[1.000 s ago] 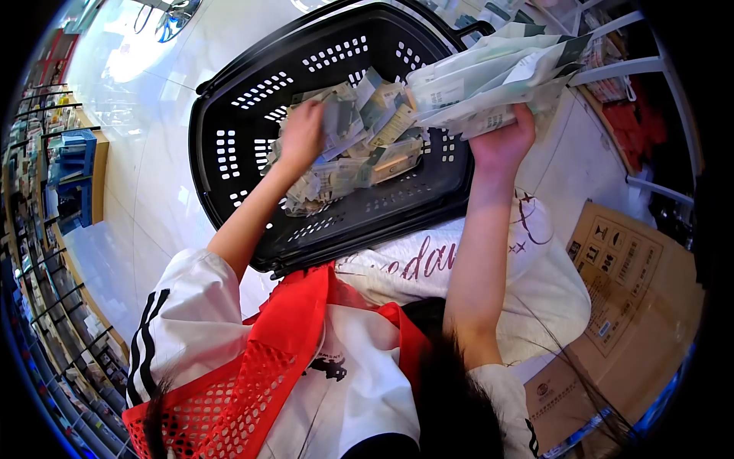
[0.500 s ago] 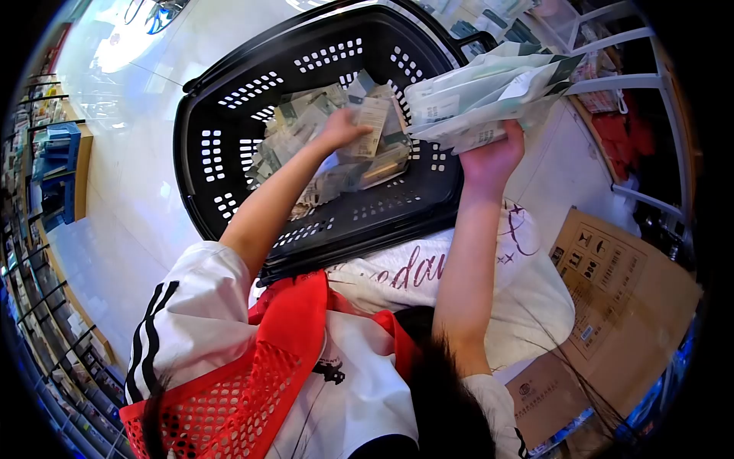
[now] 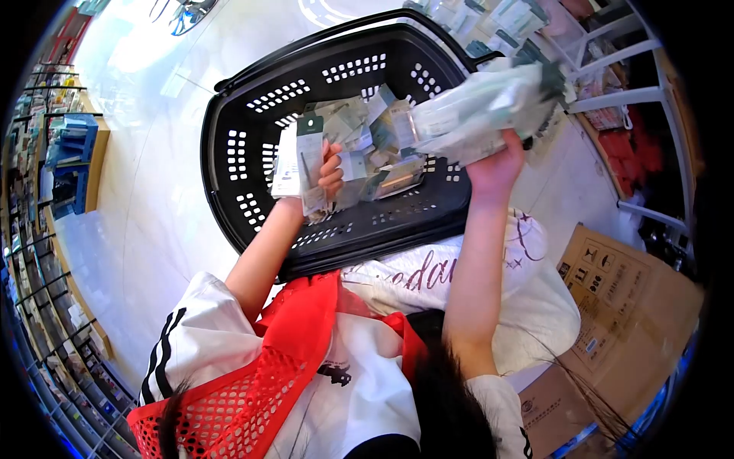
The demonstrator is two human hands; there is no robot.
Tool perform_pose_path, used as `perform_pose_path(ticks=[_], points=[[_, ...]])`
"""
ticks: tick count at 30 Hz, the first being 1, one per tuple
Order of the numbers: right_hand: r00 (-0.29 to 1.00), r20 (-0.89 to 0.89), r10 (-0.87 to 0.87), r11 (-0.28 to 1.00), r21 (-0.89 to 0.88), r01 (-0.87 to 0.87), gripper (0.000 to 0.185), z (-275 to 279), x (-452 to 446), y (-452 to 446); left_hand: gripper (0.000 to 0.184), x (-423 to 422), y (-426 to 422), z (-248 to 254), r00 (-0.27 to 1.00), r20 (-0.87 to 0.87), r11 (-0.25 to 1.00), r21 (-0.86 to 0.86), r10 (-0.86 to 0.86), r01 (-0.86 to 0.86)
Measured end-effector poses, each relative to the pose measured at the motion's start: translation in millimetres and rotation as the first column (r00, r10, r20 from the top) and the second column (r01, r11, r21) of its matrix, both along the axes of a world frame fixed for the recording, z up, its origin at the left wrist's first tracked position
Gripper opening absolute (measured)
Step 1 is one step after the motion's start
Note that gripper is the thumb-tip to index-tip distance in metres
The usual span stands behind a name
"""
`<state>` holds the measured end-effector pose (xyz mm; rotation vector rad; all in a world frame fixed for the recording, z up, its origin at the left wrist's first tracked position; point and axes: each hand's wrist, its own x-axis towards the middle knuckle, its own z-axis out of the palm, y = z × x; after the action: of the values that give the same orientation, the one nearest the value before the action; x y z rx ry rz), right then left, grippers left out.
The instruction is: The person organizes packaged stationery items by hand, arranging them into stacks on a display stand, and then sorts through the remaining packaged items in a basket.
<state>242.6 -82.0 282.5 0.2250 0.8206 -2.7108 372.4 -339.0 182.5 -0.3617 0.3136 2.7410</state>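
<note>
A black perforated basket [image 3: 367,249] stands in front of me, with a heap of small clear-and-green packets [image 3: 352,126] inside. Over the basket's left half, my left hand [image 3: 330,172] is closed round a slim packet [image 3: 309,157] with a dark green top and a hang hole. A white card or second packet [image 3: 285,164] sits just behind it. Above the basket's right rim, my right hand [image 3: 495,164] grips a thick stack of clear packets [image 3: 478,111] with green ends, smeared by motion. What exactly the packets contain is too small to make out.
More packets [image 3: 516,19] lie on the floor beyond the basket. A white rack [image 3: 623,96] stands at the right, above a cardboard box [image 3: 627,298]. Blue bins [image 3: 75,164] and stocked shelves [image 3: 57,306] line the left.
My left hand has drawn back left and lifted a slim packet from the heap. The stack in my right hand has tilted and swung. The basket appears slightly further right and lower.
</note>
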Motion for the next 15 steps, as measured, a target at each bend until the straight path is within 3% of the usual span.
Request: perform_pose_path(ticks=[1,2,4,6,8,12,13,15], points=[[1.000,0.024,0.004,0.999,0.048,-0.006,0.052,3.0,1.6,0.5,0.035,-4.2,-6.4,2.5,0.989,0.125,0.914,-0.386,-0.081,0.124],[0.999,0.023,0.022,0.998,0.066,-0.023,0.050,1.1,2.0,0.8,0.035,0.2,2.4,4.1,0.973,0.208,0.671,-0.709,-0.096,0.218],[0.998,0.018,0.053,0.994,0.099,-0.055,0.046,-9.0,2.3,-1.0,0.040,9.5,1.1,-5.9,0.843,0.207,0.078,-0.956,-0.496,0.281],[0.997,0.042,0.070,0.994,0.086,-0.074,0.042,-10.5,1.5,-1.0,0.044,29.0,19.1,29.8,0.613,0.137,-0.125,-0.990,-0.778,0.062],[0.997,0.033,0.073,0.995,0.064,-0.075,0.039,0.6,1.3,-3.9,0.044,45.5,37.4,51.0,0.499,0.213,-0.074,-0.956,-0.840,0.283],[0.994,-0.105,-0.018,1.000,0.022,0.020,0.043,43.4,7.6,5.6,0.048,64.0,37.8,62.0,0.631,0.084,0.016,-0.988,-0.771,0.151],[0.989,-0.140,-0.040,0.998,0.044,0.046,0.045,56.7,12.7,14.7,0.052,65.5,36.4,67.8,0.614,0.103,-0.071,-0.995,-0.783,0.077],[0.983,-0.182,-0.016,0.999,0.047,0.025,0.057,61.6,18.6,44.7,0.059,65.1,39.0,77.9,0.664,0.165,-0.124,-0.986,-0.729,0.109]])
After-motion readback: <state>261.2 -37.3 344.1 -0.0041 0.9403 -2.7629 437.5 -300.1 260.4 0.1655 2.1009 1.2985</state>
